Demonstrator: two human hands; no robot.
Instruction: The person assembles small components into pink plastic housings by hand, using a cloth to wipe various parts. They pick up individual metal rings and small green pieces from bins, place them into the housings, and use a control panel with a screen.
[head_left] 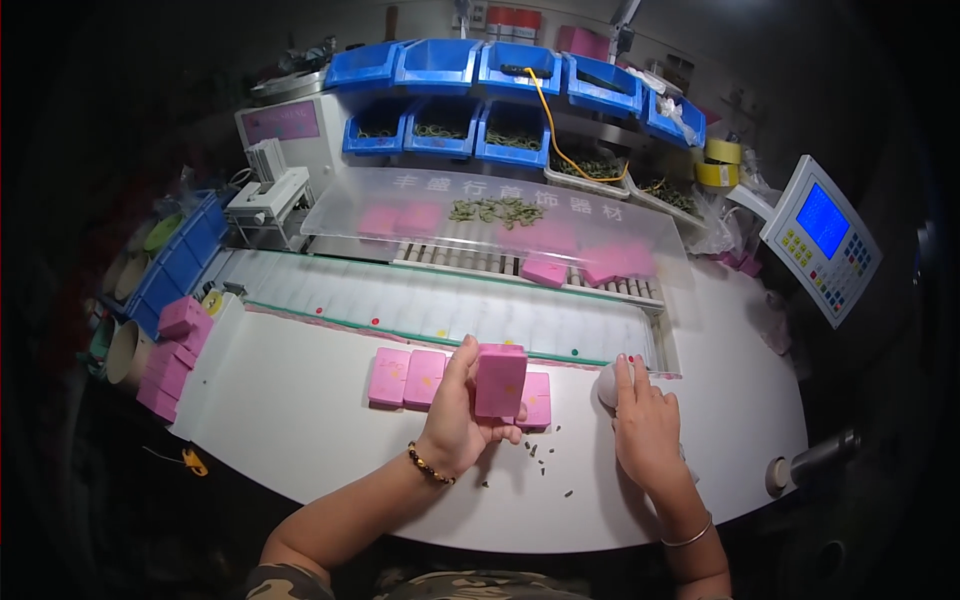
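My left hand (pixel 458 420) is closed round a pink block-shaped rubber mould (pixel 501 385), held upright a little above the white tabletop. Thumb and fingers grip its left side and lower edge. Behind it, more pink moulds (pixel 389 378) lie in a row on the table, partly covered by the hand and the held one. On the right, my right hand (pixel 648 428) rests on a white rounded thing (pixel 606 386), its fingers over the top; the thumb is hidden. Small dark green crumbs (pixel 541 452) are scattered on the table between my hands.
A long white conveyor strip (pixel 450 300) with green edges runs behind the moulds. Above rise a clear cover (pixel 370 205) and blue bins (pixel 437 65). Pink moulds (pixel 170 360) are stacked at the left. A control panel (pixel 825 235) juts in at the right.
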